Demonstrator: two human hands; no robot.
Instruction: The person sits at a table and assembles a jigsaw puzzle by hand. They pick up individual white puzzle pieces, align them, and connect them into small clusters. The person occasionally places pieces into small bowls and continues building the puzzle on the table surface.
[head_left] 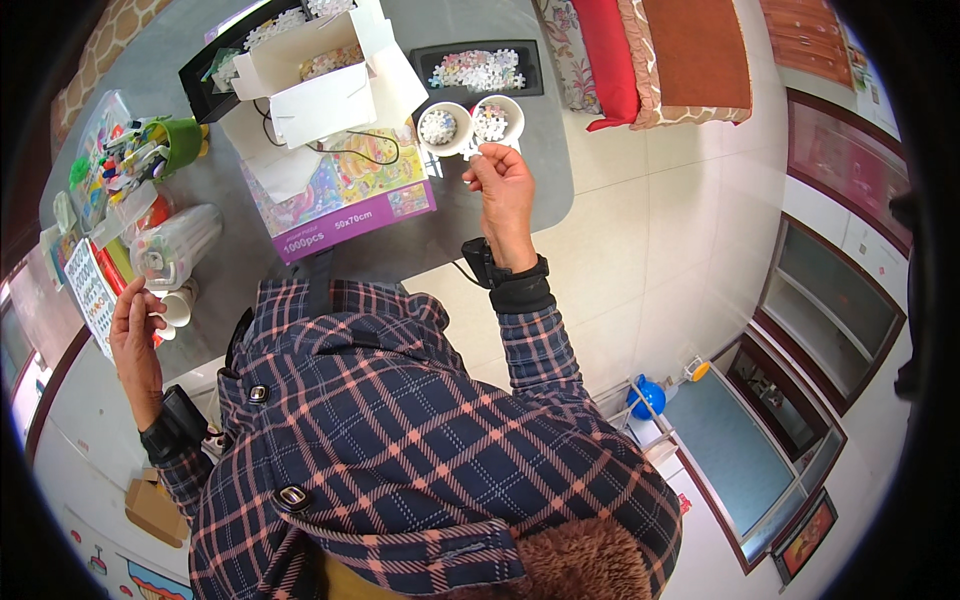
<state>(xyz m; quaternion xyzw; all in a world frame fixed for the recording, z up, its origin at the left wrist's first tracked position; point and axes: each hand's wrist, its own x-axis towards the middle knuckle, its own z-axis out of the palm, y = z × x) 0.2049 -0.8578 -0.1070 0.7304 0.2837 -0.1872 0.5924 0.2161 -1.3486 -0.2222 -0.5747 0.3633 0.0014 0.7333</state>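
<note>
I'm watching a small white piece [468, 157] sitting at the right hand's [508, 200] fingertips, thumb and forefinger pinching nearly closed on it, just below two cups. The left cup [463, 130] and right cup [516, 118] are both holding puzzle pieces. Beyond them, a black tray [421, 72] is carrying more; a white box [320, 108] is standing open with pieces inside. Farther left, a green bucket [185, 143] is holding pens. The left hand [137, 335] is hovering near a clear container [185, 245], fingers half bending; I can't tell whether they're gripping anything.
</note>
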